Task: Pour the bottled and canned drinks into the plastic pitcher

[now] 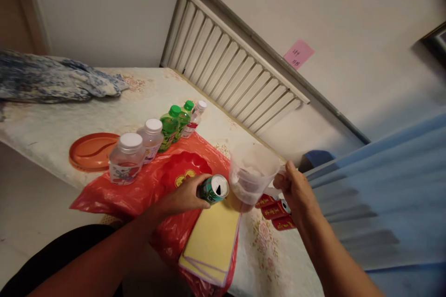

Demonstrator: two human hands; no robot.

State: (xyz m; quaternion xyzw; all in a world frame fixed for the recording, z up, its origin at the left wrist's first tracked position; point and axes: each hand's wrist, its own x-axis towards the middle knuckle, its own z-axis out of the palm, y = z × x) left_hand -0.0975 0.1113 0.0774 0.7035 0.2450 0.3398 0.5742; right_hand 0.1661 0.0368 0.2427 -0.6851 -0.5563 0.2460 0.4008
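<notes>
My left hand is wrapped round a green drink can, whose opened top faces up and toward me. Just right of the can, my right hand grips the handle of a clear plastic measuring jug. A little brownish liquid seems to sit at the jug's bottom. Below the can lies a folded yellow cloth with a purple edge. Behind my left hand is a red scalloped tray on a red plastic bag.
Two white-capped jars, green-capped bottles and a white-capped bottle line the bag's far side. An orange lid lies left. Several red cans lie beyond the jug. A radiator and blue curtain border the table.
</notes>
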